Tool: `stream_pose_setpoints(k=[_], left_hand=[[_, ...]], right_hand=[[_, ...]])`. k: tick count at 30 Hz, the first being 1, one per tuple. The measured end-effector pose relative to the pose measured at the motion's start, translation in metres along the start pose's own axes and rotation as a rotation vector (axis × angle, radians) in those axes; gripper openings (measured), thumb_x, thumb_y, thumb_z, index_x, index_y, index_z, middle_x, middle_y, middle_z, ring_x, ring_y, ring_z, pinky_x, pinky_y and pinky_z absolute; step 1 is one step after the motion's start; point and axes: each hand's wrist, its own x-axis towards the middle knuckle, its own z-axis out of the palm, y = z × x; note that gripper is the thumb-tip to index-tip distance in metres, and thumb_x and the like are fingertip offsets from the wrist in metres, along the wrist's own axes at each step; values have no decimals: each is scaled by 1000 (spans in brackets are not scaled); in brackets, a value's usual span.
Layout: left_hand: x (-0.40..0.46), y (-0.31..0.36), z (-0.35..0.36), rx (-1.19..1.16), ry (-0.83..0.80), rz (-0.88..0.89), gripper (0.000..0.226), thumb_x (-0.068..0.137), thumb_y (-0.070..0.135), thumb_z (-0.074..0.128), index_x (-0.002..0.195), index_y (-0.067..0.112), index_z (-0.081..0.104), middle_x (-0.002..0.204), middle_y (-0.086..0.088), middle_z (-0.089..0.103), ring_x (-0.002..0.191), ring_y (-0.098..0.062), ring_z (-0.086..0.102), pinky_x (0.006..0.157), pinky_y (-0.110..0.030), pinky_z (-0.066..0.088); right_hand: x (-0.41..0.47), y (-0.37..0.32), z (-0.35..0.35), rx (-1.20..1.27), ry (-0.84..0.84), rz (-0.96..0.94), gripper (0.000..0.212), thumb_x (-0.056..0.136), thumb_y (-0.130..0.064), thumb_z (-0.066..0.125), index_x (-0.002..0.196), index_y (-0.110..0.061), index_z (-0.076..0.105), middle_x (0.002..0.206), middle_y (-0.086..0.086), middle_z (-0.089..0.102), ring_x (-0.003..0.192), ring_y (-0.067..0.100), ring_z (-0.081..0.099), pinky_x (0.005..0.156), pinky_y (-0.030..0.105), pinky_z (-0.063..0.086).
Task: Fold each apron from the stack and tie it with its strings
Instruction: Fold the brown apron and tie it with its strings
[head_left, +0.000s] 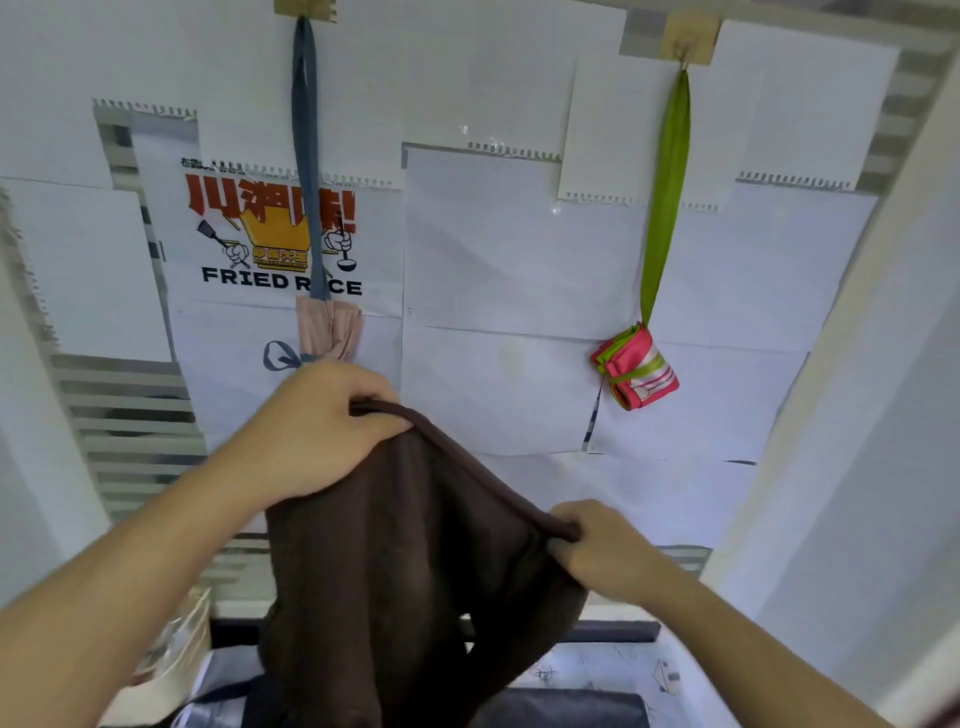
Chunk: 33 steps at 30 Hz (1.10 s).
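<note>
A dark brown apron (415, 571) hangs in the air in front of me, held up by its top edge. My left hand (317, 426) grips the upper left corner, raised higher. My right hand (597, 551) pinches the hem lower and to the right, so the edge slopes down between them. The cloth droops down out of the bottom of the view. On the wall behind, a folded pink apron (328, 332) tied with a grey-blue string hangs from a hook. A folded pink-and-green apron (636, 371) hangs from a green strap (667, 197) at the right.
White paper sheets cover the wall (509, 260), with a "FRIED RICE" poster (270, 234) at the left. Below, a dark-edged table surface (613, 670) shows, with a dark grey cloth (566, 709) at the bottom. A white wall (883, 467) closes in on the right.
</note>
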Motion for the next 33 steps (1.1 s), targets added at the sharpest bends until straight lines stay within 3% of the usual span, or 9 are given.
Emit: stream_pose_setpoints(k=[5,10,11,14,16,20,24,30,33], left_hand=[[6,-12,-41,208,-138,-90,13,91,33,79,79,37,79,78,17,75,80,-2,68,74,-26,49],[3,-18,-45,326,603,202,11,99,30,67,106,31,74,100,1,76,98,-29,67,88,-43,53],[-1,-32,-37,379,471,206,11,98,33,66,107,33,72,101,-1,77,97,-31,68,88,-45,55],[-21,-87,1,700,-547,-129,17,94,47,67,109,39,68,107,7,69,100,-17,65,94,-39,53],[-34,-114,19,718,-738,-256,27,95,53,64,116,35,65,115,11,62,104,-11,61,97,-35,51],[-32,-125,21,578,-622,-223,8,97,49,63,101,42,61,109,16,64,99,-4,60,93,-30,51],[-22,-114,20,395,-494,-175,15,98,25,64,90,38,63,92,15,68,89,0,61,77,-25,47],[-17,-108,11,141,-395,-255,38,92,8,66,85,45,66,78,13,73,81,-15,68,72,-33,48],[-10,-103,-4,31,126,-111,30,94,7,65,94,37,64,68,0,69,65,-19,65,60,-33,45]], right_hand=[[12,8,-90,-149,116,1,32,97,-21,71,66,-24,65,57,-13,62,66,7,62,56,15,36],[-22,-27,-134,-275,965,-397,32,82,-4,58,105,-19,74,96,3,73,95,29,63,80,38,47],[-24,-18,-121,-399,869,-418,35,79,-6,54,105,-20,72,100,7,70,98,33,61,81,41,47],[-20,34,-59,-631,-32,-110,12,99,-24,54,98,-26,66,106,-2,65,104,27,62,84,39,49],[-21,61,-41,-472,-35,-93,20,104,-26,55,85,-25,60,92,-8,66,91,17,63,78,32,50],[-17,49,-44,-75,247,-162,36,96,-4,53,70,-29,56,70,-13,61,75,5,59,68,18,41],[-11,17,-45,112,262,-105,34,103,-24,61,69,-24,58,65,-13,60,66,4,56,68,28,42],[-13,-12,-87,-195,-143,-71,18,80,-31,86,77,-16,76,77,1,75,79,20,72,74,32,55],[-12,-20,-124,-365,533,-234,15,84,-13,67,89,-19,79,85,2,76,87,25,67,76,32,51]])
